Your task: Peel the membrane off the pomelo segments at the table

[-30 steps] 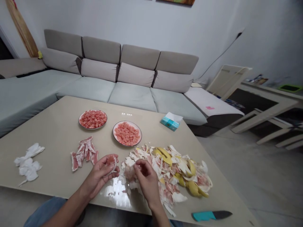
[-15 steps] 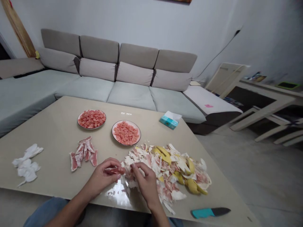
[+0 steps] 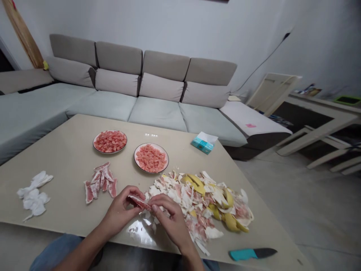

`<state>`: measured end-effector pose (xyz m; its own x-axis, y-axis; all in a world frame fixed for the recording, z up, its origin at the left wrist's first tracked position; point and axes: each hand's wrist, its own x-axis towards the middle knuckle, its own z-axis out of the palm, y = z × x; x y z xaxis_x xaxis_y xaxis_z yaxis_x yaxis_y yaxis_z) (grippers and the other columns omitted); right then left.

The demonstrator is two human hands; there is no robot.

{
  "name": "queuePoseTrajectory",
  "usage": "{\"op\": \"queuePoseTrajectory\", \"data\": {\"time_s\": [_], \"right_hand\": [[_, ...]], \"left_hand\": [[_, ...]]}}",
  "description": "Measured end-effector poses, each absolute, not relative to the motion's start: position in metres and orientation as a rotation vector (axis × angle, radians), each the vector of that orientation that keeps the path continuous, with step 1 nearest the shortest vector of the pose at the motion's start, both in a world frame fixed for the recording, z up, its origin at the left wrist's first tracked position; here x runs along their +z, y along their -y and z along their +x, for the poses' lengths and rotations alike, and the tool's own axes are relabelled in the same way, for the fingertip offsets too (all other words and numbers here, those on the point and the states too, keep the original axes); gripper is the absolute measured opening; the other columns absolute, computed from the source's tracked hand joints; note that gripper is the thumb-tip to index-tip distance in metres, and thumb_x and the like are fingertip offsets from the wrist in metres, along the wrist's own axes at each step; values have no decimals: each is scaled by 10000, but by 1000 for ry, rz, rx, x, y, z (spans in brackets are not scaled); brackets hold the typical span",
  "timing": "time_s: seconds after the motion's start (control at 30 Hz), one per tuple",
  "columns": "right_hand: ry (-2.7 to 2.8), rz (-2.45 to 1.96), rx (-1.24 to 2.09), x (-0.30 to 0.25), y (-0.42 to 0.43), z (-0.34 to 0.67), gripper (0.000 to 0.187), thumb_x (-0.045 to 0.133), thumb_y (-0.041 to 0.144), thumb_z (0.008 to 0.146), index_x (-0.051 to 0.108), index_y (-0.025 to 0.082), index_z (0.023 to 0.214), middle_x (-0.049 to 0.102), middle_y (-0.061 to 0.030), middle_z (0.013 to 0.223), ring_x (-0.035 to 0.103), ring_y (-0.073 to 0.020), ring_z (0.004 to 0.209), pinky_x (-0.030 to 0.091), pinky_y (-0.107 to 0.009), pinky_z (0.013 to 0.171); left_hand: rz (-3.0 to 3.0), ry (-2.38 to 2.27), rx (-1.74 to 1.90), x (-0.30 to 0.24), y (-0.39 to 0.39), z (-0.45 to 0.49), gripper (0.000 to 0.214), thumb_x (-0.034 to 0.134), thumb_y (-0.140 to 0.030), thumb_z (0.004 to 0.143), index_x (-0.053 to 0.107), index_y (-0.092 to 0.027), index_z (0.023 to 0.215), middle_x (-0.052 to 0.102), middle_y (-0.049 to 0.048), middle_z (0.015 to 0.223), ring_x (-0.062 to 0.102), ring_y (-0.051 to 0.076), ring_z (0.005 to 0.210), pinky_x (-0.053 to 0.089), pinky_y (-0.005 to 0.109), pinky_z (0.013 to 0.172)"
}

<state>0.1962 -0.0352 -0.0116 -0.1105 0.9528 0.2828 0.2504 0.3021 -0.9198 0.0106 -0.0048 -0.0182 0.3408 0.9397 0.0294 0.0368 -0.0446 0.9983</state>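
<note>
A pink pomelo segment (image 3: 138, 201) with whitish skin is held above the near part of the table. My left hand (image 3: 122, 206) wraps its fingers and thumb around the segment. The thumb and fingertips of my right hand (image 3: 167, 212) pinch its right end. Several unpeeled pomelo segments (image 3: 102, 180) lie in a pile to the left of my hands. Beyond them stand two dark-rimmed plates, a left plate (image 3: 109, 151) and a right plate (image 3: 151, 172), both heaped with pink pomelo pulp (image 3: 151, 158). Just right of my hands spreads a heap of white pith and yellow pomelo peel (image 3: 194, 183).
A knife (image 3: 252, 253) with a turquoise handle and dark blade lies at the near right of the table (image 3: 64, 158). Crumpled tissues (image 3: 35, 194) rest at the left, and a blue tissue pack (image 3: 204, 143) is near the far right edge. A grey sofa (image 3: 158, 111) stands behind.
My right hand has moved left to meet the segment and now pinches its end. In my left hand the segment has turned, showing more of its length. The view has shifted slightly.
</note>
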Motion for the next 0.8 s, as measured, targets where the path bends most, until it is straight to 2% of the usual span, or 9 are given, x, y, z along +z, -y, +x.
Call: {"op": "queuePoseTrajectory", "data": {"time_s": [0.13, 0.47, 0.63, 0.8], "right_hand": [[1639, -1168, 903, -10, 36, 196, 109, 649, 184, 820, 754, 215, 819, 711, -56, 815, 648, -183, 795, 490, -289, 737], [1788, -1268, 830, -26, 37, 192, 176, 633, 90, 772, 745, 201, 850, 696, -49, 802, 634, -170, 779, 478, -259, 704], [1816, -1321, 777, -31, 37, 192, 163, 608, 53, 747, 709, 181, 754, 663, -34, 736, 604, -158, 710, 456, -246, 642], [1805, -1281, 832, -30, 36, 192, 167, 616, 82, 763, 716, 197, 830, 663, -33, 787, 607, -149, 715, 464, -230, 620]], "left_hand": [[1578, -987, 886, -20, 2, 7, 262, 605, -93, 752, 564, -209, 983, 629, 26, 980, 610, 174, 879, 465, 292, 826], [1921, -962, 720, -27, 0, -1, 357, 542, -90, 796, 520, -232, 1123, 609, 45, 1071, 547, 195, 1027, 406, 316, 922], [1945, -953, 675, -24, 0, 1, 254, 517, -69, 784, 553, -208, 993, 600, 38, 979, 550, 189, 952, 423, 297, 854], [1925, -953, 708, -20, -2, 0, 196, 492, -78, 788, 553, -205, 925, 590, 39, 937, 547, 190, 915, 430, 297, 821]]}}
